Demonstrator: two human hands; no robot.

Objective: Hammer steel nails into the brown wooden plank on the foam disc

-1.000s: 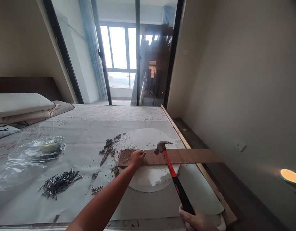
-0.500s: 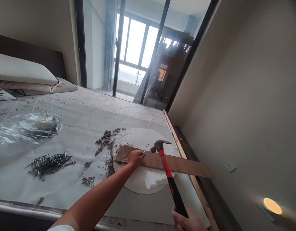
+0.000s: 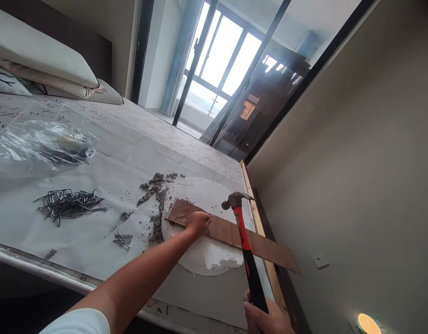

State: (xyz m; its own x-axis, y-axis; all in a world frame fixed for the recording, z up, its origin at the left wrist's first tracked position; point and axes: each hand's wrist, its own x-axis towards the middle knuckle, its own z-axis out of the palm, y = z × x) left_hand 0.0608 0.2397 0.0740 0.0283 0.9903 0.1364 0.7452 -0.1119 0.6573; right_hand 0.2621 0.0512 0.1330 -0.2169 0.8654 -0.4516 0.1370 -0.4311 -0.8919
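My left hand (image 3: 198, 222) is closed in a pinch on a brown wooden board (image 3: 231, 234). A small nail (image 3: 210, 217) shows at its fingertips, mostly hidden by the fingers. The board is dotted with marks or holes toward its left end and rests across a round white foam slab (image 3: 214, 260). In my right hand (image 3: 267, 317) is a claw hammer (image 3: 245, 236) with a red and black handle. Its head is raised to the right of my left hand, apart from the nail, with the striking face turned left.
A large heap of nails (image 3: 73, 202) and a smaller group of nails (image 3: 123, 239) lie on the covered bed. Grey crumbs (image 3: 154, 185) litter the slab's left edge. A clear plastic bag (image 3: 43, 141) lies farther back. A wall (image 3: 356, 162) rises at right, beyond a wooden rail (image 3: 255, 208).
The view has tilted, so the room appears rotated. The hammer head sits slightly higher and farther right from my left hand, which keeps its pinch at the board.
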